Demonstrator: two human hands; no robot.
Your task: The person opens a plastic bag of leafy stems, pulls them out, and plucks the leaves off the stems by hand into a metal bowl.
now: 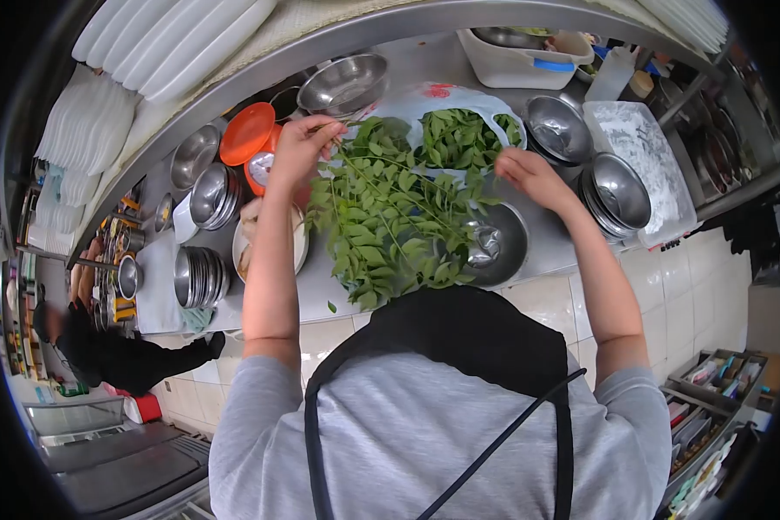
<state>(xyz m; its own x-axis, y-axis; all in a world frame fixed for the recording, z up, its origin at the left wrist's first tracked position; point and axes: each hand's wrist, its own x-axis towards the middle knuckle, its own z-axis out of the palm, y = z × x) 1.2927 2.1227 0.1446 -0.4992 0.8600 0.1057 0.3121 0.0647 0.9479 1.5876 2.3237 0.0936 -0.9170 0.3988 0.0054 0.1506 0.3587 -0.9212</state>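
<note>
My left hand is closed in a pinch on the stem end of a large leafy green branch, which hangs down in front of me. My right hand has its fingers curled together at the right of the leaves; what they hold, if anything, is too small to make out. Beneath the branch, partly covered, sits a steel bowl. Behind it lies a thin plastic bag with more leafy sprigs in it. One loose leaf shows below the branch on the left.
An orange kitchen scale and a plate of food are on the left. Stacked steel bowls flank both sides. A white tub stands behind, a powdery tray at right. A shelf edge arches overhead; another person is far left.
</note>
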